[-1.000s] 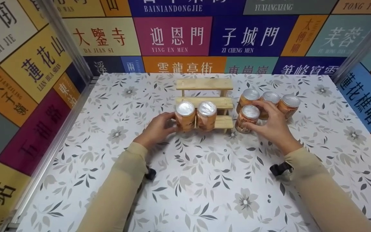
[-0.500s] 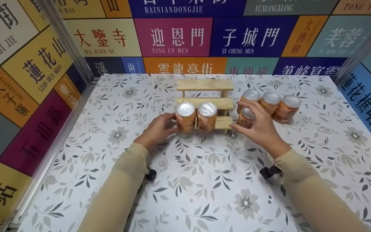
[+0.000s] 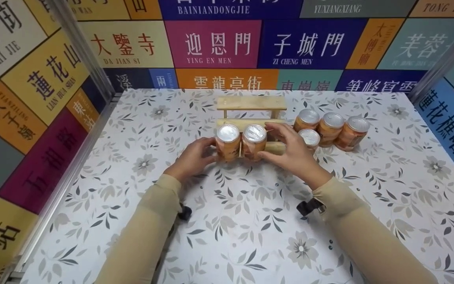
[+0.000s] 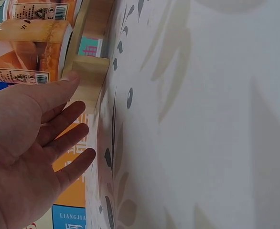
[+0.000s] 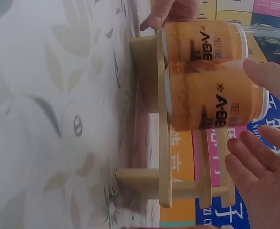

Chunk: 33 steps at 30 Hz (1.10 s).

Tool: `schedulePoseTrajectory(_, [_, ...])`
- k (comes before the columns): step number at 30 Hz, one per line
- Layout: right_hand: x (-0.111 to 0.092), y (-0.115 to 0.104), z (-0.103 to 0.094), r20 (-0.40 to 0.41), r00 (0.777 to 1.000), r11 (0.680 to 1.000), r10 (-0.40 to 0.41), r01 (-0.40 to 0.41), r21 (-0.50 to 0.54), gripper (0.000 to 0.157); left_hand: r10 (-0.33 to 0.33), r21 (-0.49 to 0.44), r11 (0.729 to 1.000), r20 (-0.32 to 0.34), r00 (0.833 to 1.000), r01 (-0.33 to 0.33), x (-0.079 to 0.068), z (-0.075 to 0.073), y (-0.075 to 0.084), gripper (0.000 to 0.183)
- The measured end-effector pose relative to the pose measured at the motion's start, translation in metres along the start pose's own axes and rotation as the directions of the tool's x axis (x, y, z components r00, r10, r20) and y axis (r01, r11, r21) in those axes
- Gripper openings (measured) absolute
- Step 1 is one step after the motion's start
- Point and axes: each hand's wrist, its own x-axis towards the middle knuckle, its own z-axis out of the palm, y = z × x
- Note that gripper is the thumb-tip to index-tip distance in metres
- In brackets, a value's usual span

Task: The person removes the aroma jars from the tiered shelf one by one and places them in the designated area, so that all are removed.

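Right grip (image 3: 296, 156) beside right-hand can (image 3: 254, 145)

The right-hand can stands upright, long axis vertical, on the lowest step (image 5: 165, 157) of the wooden stand (image 3: 251, 103), immediately left of the nearer right grip. That grip is spread; contact cannot be confirmed. The left grip (image 3: 191, 158), also unclosed, flanks the left-hand can (image 3: 227, 146). Right: four more cans (image 3: 330, 133) on the patterned tabletop (image 3: 246, 244). Behind: lettered wall (image 3: 213, 49).

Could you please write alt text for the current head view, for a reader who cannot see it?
A person's left hand and right hand flank two orange cans standing side by side on the lowest step of a wooden rack. To the right of the rack, four more cans stand upright on a leaf-patterned table.
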Motion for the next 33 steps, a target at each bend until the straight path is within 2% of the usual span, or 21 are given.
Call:
schedulePoseTrajectory(9, [0.011,0.001,0.013,-0.042,0.999,0.996,-0.03,0.026,-0.087,0.079,-0.012,0.03,0.999,0.012,1.0,0.012,0.002,-0.001,0.001,0.06])
schedulePoseTrajectory(19, [0.009,0.001,0.019,-0.094,0.995,1.0,-0.025,0.023,-0.02,0.069,0.017,0.019,1.0,-0.001,1.0,-0.017,0.001,0.0,-0.002,0.059])
schedulePoseTrajectory(29, [-0.005,-0.002,0.008,-0.12,0.993,0.997,0.003,-0.011,-0.07,0.069,-0.021,0.001,1.0,0.013,1.0,0.021,0.001,0.0,-0.001,0.061])
schedulePoseTrajectory(33, [-0.012,-0.003,0.001,-0.125,0.992,0.996,0.007,-0.018,-0.09,0.07,-0.003,0.006,1.0,0.003,1.0,0.003,0.001,0.001,-0.002,0.058])
